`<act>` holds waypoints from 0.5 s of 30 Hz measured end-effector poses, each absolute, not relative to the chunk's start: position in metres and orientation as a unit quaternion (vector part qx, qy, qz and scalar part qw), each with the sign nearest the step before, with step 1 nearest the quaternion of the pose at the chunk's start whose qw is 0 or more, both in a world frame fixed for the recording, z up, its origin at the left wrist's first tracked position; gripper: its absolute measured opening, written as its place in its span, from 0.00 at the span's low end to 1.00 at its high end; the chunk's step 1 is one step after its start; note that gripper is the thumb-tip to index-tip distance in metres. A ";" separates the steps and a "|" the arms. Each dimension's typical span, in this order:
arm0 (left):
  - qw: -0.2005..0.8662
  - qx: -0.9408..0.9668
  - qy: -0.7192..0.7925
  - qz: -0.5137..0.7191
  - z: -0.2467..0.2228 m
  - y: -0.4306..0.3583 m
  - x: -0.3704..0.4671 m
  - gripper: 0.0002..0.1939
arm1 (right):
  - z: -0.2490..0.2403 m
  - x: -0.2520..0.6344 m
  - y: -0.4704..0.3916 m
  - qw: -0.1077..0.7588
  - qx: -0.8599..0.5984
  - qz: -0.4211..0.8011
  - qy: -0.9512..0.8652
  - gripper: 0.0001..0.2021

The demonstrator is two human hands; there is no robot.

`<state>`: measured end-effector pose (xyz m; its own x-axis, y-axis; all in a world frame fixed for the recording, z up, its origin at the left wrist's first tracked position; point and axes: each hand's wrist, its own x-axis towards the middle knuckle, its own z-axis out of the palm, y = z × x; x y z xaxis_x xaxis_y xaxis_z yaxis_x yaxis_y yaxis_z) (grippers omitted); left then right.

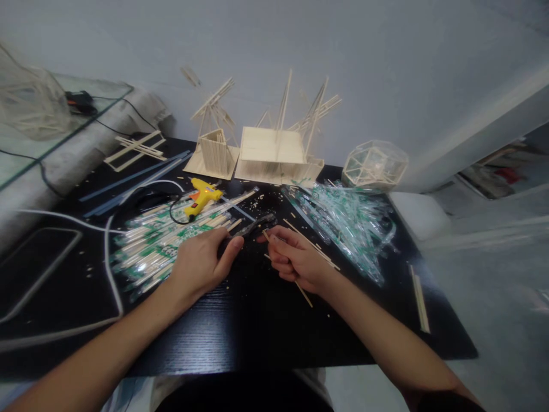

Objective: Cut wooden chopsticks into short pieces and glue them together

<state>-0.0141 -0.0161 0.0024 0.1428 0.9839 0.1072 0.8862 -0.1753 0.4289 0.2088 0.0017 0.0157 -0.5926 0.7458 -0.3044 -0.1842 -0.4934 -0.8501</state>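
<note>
Wooden and pale, a thin stick [304,295] was pinched in the right hand [298,258] over the middle of a black table [261,337], while the left hand [203,258] gripped dark pliers [252,226] near its far end, where a firm, close hold seemed steadiest.

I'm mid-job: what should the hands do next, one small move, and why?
Probably ease the wooden stick in the right hand toward the pliers' jaws: the left hand holds the pliers, the stick's tip seems close to their head but not gripped, and small pale bits litter the table.
</note>
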 end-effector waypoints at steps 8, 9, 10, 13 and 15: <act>0.152 0.730 0.656 0.121 0.001 -0.012 -0.013 0.31 | 0.013 0.206 0.001 0.304 -0.367 0.801 -0.364 0.14; 0.154 0.730 0.655 0.118 0.000 -0.011 -0.013 0.32 | 0.013 0.206 0.000 0.304 -0.371 0.802 -0.357 0.14; 0.157 0.731 0.655 0.115 0.000 -0.011 -0.014 0.32 | 0.013 0.205 0.000 0.304 -0.373 0.803 -0.351 0.15; 0.164 0.732 0.652 0.108 0.000 -0.011 -0.014 0.33 | 0.014 0.204 -0.003 0.305 -0.381 0.803 -0.341 0.17; 0.168 0.735 0.649 0.104 0.000 -0.012 -0.013 0.33 | 0.012 0.205 -0.007 0.310 -0.391 0.796 -0.343 0.17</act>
